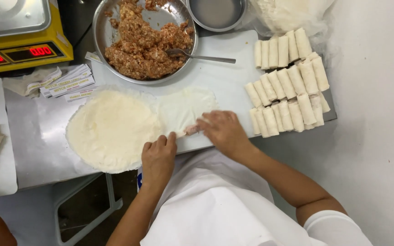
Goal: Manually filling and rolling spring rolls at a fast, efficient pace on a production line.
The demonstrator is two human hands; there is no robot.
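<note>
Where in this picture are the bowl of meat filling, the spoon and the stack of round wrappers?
bowl of meat filling (158,20): head view, bare metal inside the bowl.
spoon (206,57): head view, middle of the handle.
stack of round wrappers (110,130): head view, centre of the top sheet.

The stack of round wrappers (110,130) lies in the middle of the table (33,132). The bowl of meat filling (144,38) sits above it. The finished rolls (288,86) lie at the right. A scale (19,34) stands at the upper left.
</note>
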